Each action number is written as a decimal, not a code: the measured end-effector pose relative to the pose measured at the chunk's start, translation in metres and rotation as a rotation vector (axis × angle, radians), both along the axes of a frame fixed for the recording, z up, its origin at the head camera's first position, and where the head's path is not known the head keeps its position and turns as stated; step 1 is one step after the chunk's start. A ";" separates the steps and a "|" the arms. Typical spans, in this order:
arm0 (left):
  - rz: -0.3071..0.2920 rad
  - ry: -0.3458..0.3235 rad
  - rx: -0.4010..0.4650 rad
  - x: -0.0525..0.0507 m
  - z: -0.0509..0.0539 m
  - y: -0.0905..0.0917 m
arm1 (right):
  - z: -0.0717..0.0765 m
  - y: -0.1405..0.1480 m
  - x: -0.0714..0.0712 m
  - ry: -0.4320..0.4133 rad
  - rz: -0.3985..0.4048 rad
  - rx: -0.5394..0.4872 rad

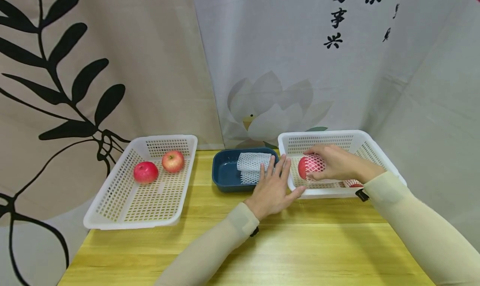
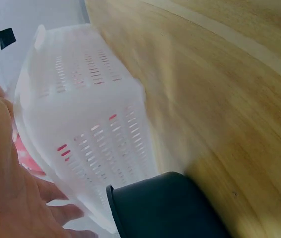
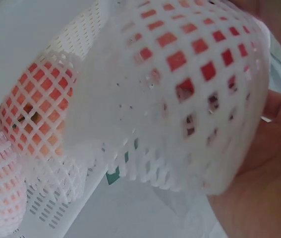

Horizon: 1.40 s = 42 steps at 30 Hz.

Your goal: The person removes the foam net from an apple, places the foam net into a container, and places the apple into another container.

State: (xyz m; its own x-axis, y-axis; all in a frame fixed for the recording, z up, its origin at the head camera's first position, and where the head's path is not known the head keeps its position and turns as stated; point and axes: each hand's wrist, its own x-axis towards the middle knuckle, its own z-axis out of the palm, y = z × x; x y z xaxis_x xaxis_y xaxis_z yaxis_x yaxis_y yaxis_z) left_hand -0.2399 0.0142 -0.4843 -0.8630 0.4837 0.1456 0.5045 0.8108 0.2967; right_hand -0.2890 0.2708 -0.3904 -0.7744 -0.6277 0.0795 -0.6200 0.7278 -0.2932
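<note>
My right hand (image 1: 337, 163) grips a red apple (image 1: 302, 168) wrapped in white foam netting, over the left part of the right white basket (image 1: 318, 194). In the right wrist view the netting (image 3: 180, 99) fills much of the picture, with the right hand (image 3: 266, 163) curled at its side. My left hand (image 1: 271, 191), fingers spread, is between the blue container (image 1: 225, 169) and that basket's near left corner; whether it touches either is unclear. White foam nets (image 1: 253, 161) lie in the blue container.
At the left, another white basket (image 1: 131, 227) holds two bare apples, one red (image 1: 145, 172) and one lighter (image 1: 173, 161). More netted apples (image 3: 41, 104) lie in the right basket. Wooden table (image 1: 240, 252) below; fabric curtain (image 1: 157, 69) behind.
</note>
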 end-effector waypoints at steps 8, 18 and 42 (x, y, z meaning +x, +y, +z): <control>-0.013 0.000 0.007 0.003 0.003 -0.006 | 0.000 -0.001 0.007 -0.001 -0.057 -0.067; -0.014 0.030 0.009 0.007 0.008 -0.018 | -0.001 -0.001 0.014 0.046 -0.081 -0.155; 0.000 0.094 -0.016 0.025 0.021 -0.066 | -0.003 -0.032 0.040 0.016 -0.089 -0.300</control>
